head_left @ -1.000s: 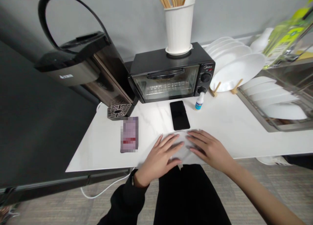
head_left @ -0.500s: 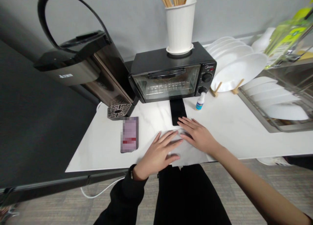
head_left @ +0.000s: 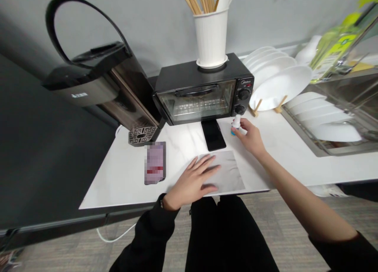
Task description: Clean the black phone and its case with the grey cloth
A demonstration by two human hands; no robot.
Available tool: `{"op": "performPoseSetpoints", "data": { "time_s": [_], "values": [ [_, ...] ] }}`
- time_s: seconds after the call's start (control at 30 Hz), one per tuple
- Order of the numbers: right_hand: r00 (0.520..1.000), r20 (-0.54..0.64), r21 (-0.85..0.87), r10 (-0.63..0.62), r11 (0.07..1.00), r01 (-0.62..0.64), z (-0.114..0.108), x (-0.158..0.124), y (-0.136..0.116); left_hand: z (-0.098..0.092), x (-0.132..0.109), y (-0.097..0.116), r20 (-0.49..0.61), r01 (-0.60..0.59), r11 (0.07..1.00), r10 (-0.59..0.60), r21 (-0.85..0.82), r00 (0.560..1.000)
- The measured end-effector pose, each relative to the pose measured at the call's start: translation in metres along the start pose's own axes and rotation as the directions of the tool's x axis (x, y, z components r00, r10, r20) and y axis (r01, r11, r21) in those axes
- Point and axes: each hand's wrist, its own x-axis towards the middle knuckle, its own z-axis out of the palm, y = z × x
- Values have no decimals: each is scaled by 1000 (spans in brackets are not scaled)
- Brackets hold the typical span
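Note:
My left hand [head_left: 193, 182] lies flat with spread fingers on a thin greyish sheet [head_left: 228, 171] at the counter's front; whether it is cloth or paper I cannot tell. My right hand [head_left: 251, 138] is closed around a small white bottle [head_left: 237, 121] with a blue label, thumb in front and fingers behind. The bottle stands upright on the counter, its lower part partly covered by the thumb. Between the sheet and the oven is a black phone [head_left: 213, 136], screen up. Left of my left hand lies another phone [head_left: 155, 161] with a blurred purple screen.
A black toaster oven [head_left: 203, 73] stands at the back, bearing a white cup [head_left: 212, 37] of chopsticks. To its left is a tall drink dispenser [head_left: 130, 95]. White plates [head_left: 283, 83] fill a wooden rack on the right, beside a sink [head_left: 315, 146] holding several white dishes.
My right hand has left the sheet, moved up and right, and closed around the small bottle. My left hand stays flat on the sheet, which now shows more fully.

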Motion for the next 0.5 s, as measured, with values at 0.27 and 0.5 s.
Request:
{"op": "performPoseSetpoints", "data": {
  "time_s": [0.27,0.5],
  "values": [
    [743,660,155,-115,988,16,-32,-104,-90,-31,-1,46,-292,67,978,-123,-197,948],
    [632,766,-13,-115,981,194,-53,-159,-109,-24,-9,84,-271,-159,980,187,122,944]
  ]
}}
